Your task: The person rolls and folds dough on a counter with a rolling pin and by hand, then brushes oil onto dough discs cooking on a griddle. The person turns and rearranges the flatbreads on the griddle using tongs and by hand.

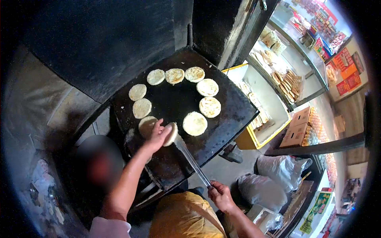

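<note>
My left hand point(157, 139) is over the front left of a dark griddle point(228, 119), its fingers holding a round flatbread point(171, 135) tilted on edge. My right hand point(221, 196) is closed round the handle of a long metal spatula point(194, 164). The spatula's far end reaches the flatbread in my left hand, though whether it touches is unclear. A pale flatbread point(195, 123) lies to the right of that one. Another flatbread point(147, 127) is partly behind my left hand. Several more, some browned on top, form a ring round the middle of the griddle.
A yellow-edged white bin point(274, 126) holding long breads stands right of the griddle. Beyond are a glass case with breads point(286, 84) and egg trays point(313, 129). Filled plastic bags point(264, 192) lie lower right. A blurred round shape point(99, 162) is at left, below a dark panel point(111, 35).
</note>
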Available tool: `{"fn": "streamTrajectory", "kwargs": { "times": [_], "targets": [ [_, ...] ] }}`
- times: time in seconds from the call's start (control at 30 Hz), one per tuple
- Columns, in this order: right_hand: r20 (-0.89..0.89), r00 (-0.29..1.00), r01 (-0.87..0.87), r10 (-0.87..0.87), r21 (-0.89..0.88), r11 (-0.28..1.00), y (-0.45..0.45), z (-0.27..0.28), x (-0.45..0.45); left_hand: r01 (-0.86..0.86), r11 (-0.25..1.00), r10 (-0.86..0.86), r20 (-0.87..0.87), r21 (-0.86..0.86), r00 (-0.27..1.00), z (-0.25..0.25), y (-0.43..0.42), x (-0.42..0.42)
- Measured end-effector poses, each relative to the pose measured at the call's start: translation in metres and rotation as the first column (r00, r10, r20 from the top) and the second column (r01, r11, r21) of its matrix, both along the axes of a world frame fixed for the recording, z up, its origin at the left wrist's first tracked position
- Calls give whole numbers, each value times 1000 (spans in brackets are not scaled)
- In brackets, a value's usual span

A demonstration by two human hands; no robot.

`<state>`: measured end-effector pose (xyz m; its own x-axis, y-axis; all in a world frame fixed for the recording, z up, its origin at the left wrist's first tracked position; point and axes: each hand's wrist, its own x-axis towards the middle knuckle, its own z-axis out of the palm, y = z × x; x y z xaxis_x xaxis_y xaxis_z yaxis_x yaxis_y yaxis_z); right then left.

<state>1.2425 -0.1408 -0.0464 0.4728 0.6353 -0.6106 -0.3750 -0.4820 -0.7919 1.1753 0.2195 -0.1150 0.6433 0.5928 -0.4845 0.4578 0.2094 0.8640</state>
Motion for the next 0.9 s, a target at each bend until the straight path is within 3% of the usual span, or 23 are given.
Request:
{"fn": "streamTrajectory", "kwargs": {
  "times": [0.03,0.1,0.17,0.23,0.33,0.37,0.43,0.5,0.53,0.57,0.63,0.7,0.77,0.83,0.87,0.9],
  "targets": [
    [-6,1000,5,-5,-4,1000,1,3,0,8,999,-9,-5,-44,1000,35,-4,2],
    [70,996,-58,53,68,996,1,5,2,-32,942,85,146,-334,986,23,5,-5],
    [68,996,-67,64,42,997,-3,6,6,-46,913,129,180,-405,975,24,6,-4],
    [65,995,-78,77,12,997,-13,10,11,-142,971,140,-21,-195,990,36,4,-5],
    [-21,995,96,-97,-55,994,-46,8,16,-21,999,17,-123,-33,992,34,13,-15],
    [13,987,160,-159,-37,987,-54,7,19,64,996,-54,-157,64,986,30,16,-15],
    [133,980,159,-149,-74,984,-65,7,35,87,994,-81,-83,64,993,23,21,-8],
    [244,959,166,-144,-74,983,-65,10,48,270,902,-246,-113,336,963,22,28,8],
    [341,934,143,-103,-95,985,-65,7,53,274,902,-251,-111,333,961,18,27,18],
    [432,900,119,-57,-118,986,-64,5,57,203,928,-204,-32,311,979,11,21,34],
    [383,922,118,-54,-145,982,-43,11,66,60,967,-94,123,249,988,3,4,66],
    [340,939,81,-44,-97,992,-33,-1,68,131,960,-131,-17,246,991,13,-11,92],
    [107,994,43,-32,-102,994,-30,-5,72,119,971,-123,7,206,992,4,-18,105],
    [91,995,39,-33,-67,997,-27,15,69,112,981,-112,-5,159,994,26,-24,110],
    [72,997,32,-30,-35,999,-27,21,64,114,993,-114,-17,-2,993,78,-38,110],
    [68,997,39,-37,-35,999,-27,21,60,104,988,-95,76,-115,993,48,-28,109]
  ]
}}
